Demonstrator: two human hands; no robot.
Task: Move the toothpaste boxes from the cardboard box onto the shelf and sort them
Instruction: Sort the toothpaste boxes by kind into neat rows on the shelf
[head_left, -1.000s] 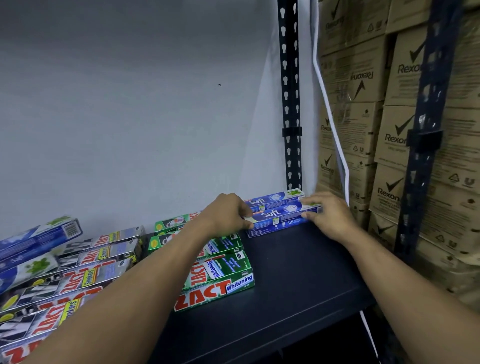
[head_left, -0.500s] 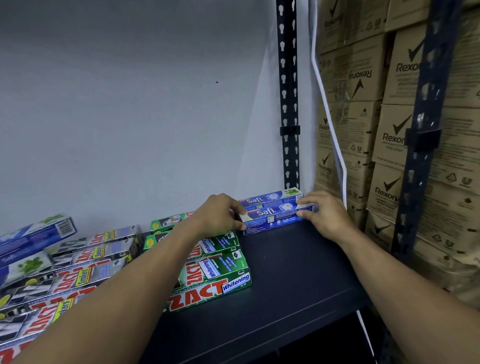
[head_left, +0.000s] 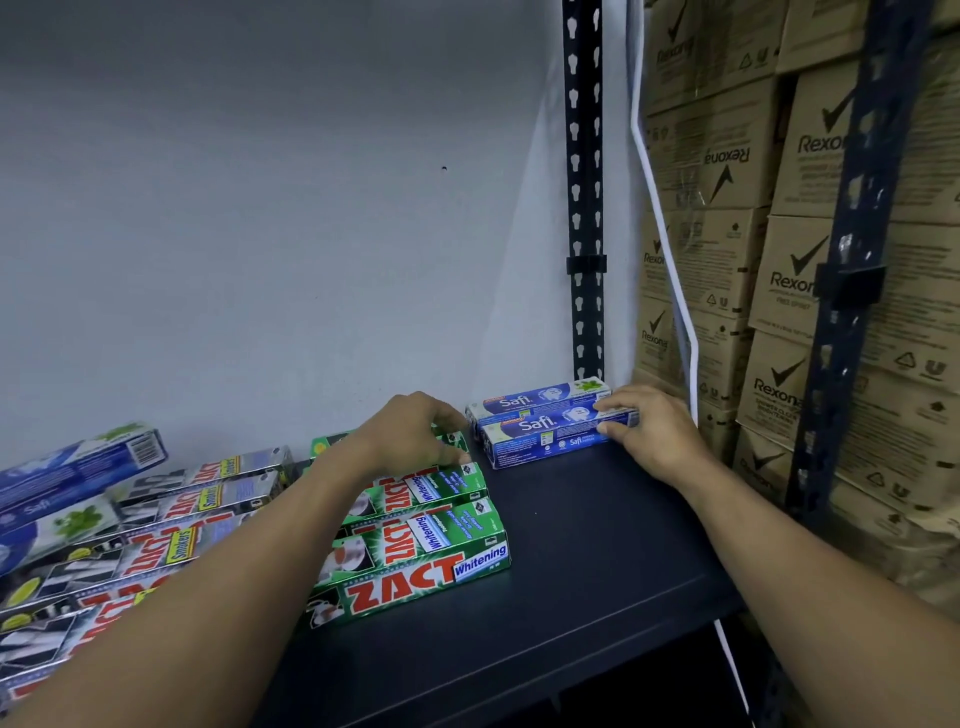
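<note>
Two blue Safi toothpaste boxes lie side by side at the back right of the dark shelf (head_left: 597, 571). My right hand (head_left: 654, 436) pinches the right end of the front Safi box (head_left: 540, 439); the rear Safi box (head_left: 535, 399) lies against the wall. My left hand (head_left: 410, 436) is off the Safi boxes, its curled fingers and thumb round the right end of the rear green Zact box (head_left: 451, 440). More green Zact Whitening boxes (head_left: 415, 571) lie in a row under my left forearm. The source cardboard box is out of view.
Silver Zact Smokers boxes (head_left: 171, 525) and more blue Safi boxes (head_left: 78, 467) are piled at the left. A perforated upright (head_left: 584, 208) stands at the back right corner. Beyond it are a white conduit (head_left: 670, 270), a second upright (head_left: 852, 270) and stacked Rexona cartons (head_left: 779, 389).
My left hand has left the front Safi box's left end and shifted left onto the green Zact boxes. My right hand stays at the box's right end.
</note>
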